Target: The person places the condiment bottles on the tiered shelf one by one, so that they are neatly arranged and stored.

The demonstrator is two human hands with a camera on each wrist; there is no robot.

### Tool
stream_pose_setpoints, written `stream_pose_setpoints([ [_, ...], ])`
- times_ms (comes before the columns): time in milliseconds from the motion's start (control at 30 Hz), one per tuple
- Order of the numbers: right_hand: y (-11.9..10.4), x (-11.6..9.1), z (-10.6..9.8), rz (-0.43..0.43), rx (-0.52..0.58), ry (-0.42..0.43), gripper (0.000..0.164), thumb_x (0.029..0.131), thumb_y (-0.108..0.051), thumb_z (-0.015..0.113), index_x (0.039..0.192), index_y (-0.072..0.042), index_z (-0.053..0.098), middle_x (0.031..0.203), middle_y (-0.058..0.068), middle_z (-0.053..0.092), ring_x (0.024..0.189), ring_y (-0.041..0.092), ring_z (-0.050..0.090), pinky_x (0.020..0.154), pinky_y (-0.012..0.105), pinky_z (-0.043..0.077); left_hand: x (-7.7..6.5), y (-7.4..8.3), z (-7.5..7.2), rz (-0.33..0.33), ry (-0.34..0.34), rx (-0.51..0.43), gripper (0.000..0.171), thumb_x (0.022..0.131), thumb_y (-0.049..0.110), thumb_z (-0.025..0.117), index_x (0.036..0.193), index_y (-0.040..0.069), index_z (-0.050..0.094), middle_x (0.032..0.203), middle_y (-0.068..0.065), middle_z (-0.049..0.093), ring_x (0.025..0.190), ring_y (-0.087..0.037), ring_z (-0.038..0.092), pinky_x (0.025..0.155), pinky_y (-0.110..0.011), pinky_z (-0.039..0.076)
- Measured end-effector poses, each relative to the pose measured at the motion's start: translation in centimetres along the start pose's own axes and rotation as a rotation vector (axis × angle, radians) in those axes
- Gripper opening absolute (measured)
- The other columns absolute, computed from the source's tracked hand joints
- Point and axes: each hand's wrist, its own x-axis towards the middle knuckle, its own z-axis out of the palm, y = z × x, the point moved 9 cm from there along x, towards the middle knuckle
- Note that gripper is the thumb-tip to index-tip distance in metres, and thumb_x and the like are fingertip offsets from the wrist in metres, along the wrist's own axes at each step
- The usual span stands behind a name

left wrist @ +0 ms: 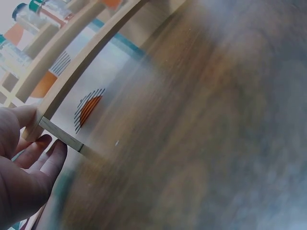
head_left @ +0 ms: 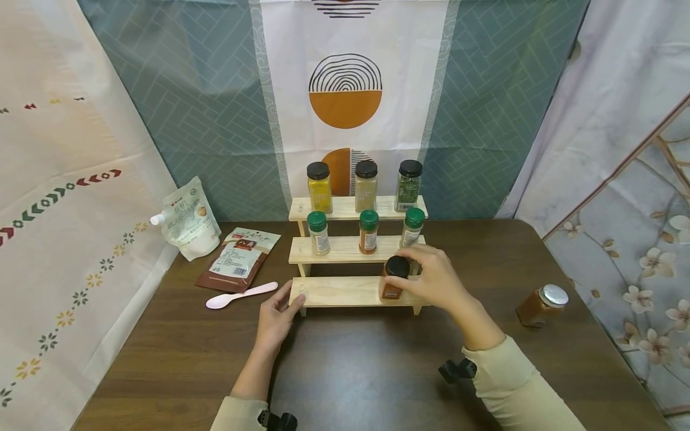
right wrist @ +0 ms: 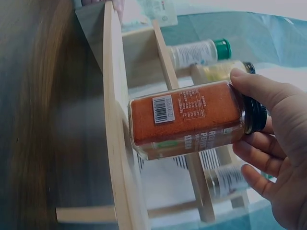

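A three-step wooden rack [head_left: 334, 291] stands on the table. My right hand [head_left: 438, 280] holds a black-capped glass spice jar [head_left: 391, 291] at the right end of the lowest step, thumb and fingers around its cap and upper part. In the right wrist view the jar [right wrist: 187, 117] shows orange-red powder and a barcode label; its base is at the step's board. My left hand [head_left: 274, 317] grips the left end of that same step. The left wrist view shows its thumb over the board and its fingers [left wrist: 56, 155] at the end and underside.
Green-capped jars [head_left: 369, 232] line the middle step, black-capped jars [head_left: 366, 187] the top one. To the left lie a white spouted pouch [head_left: 191, 221], a brown packet [head_left: 239, 260] and a pink spoon [head_left: 242, 295]. A silver-lidded jar [head_left: 541, 305] stands at the right.
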Motion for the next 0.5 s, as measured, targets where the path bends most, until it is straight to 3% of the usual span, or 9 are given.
stream_pose_setpoints([
  [133,-0.8,0.8,1.2,0.001,-0.002,-0.022,0.045,0.071,-0.034,0.093,0.103,-0.007,0.076,0.091,0.004,0.072,0.078,0.019,0.063,0.066,0.036,0.053,0.1,0.0,-0.1,-0.004,0.004,0.0,0.054,0.094,0.01,0.074,0.143,-0.002,0.055,0.139,-0.023,0.058,0.123,-0.034,0.059,0.08,-0.016,0.053],
  [500,-2.5,2.8,4.7,0.046,0.009,-0.093,0.047,0.075,-0.038,0.091,0.108,-0.008,0.076,0.098,0.003,0.074,0.085,0.018,0.065,0.069,0.034,0.053,0.1,-0.3,0.0,-0.019,-0.015,-0.016,0.055,0.094,0.01,0.074,0.144,-0.001,0.054,0.14,-0.023,0.057,0.121,-0.033,0.06,0.08,-0.017,0.053],
])
